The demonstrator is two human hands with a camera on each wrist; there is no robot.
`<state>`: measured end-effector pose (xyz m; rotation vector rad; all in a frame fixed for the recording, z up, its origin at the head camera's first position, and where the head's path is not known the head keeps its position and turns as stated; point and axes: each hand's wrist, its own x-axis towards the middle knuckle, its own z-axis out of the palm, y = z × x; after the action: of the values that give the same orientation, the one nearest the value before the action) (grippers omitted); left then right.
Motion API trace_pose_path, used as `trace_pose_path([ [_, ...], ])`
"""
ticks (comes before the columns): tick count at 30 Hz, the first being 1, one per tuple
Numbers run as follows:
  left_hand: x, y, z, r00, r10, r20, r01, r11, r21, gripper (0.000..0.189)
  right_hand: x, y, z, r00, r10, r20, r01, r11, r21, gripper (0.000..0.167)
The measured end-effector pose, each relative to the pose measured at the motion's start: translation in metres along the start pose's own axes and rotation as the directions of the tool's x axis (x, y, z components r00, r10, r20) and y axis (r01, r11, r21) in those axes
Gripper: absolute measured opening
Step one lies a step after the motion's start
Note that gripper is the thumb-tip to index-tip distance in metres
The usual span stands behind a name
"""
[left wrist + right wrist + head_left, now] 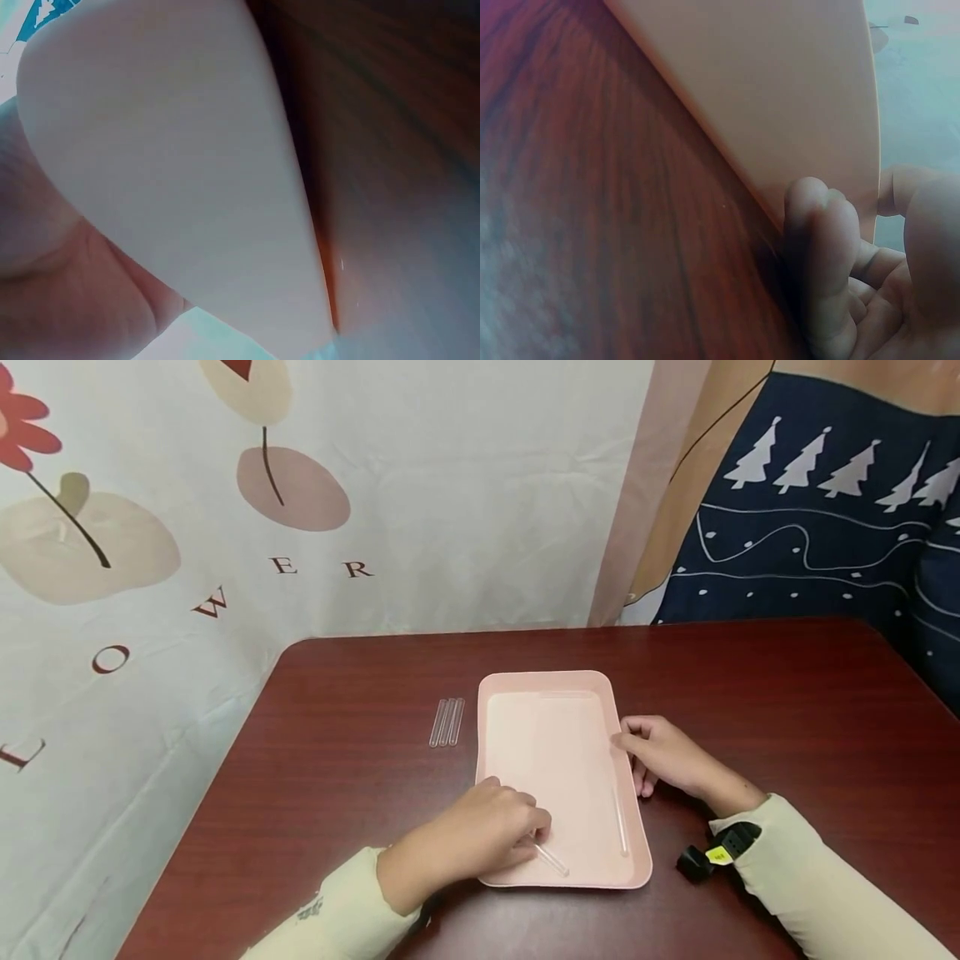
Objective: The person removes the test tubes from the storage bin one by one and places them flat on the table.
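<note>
My left grip [483, 827] pinches the far end of a clear tube [553, 859] inside the pink tray [558, 760], long axis running diagonally toward me and rightward; left is nearer, right grip [663, 756] holds the tray's right rim.

Soft, even light across the head view, faint sheen on the desk [352, 752], left wrist view dim with glaring corners, tray [172, 165] greyed in shade, right wrist view hazy
</note>
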<state>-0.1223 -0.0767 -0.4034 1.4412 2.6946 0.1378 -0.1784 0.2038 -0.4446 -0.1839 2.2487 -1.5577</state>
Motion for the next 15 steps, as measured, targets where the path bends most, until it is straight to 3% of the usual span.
trace_pose_path([
  [10, 0.0003, -0.0051, 0.0013, 0.999, -0.032, -0.035, 0.033, 0.999, 0.037, 0.005, 0.0008, 0.0015, -0.0004, 1.0, -0.003, -0.002, 0.003, 1.0, -0.004, 0.027],
  [15, 0.0011, -0.0058, 0.0012, 0.997, -0.072, -0.04, 0.074, 0.996, 0.044, 0.012, 0.0006, 0.0015, -0.0003, 1.0, -0.002, 0.0, 0.002, 1.0, 0.0, 0.027],
])
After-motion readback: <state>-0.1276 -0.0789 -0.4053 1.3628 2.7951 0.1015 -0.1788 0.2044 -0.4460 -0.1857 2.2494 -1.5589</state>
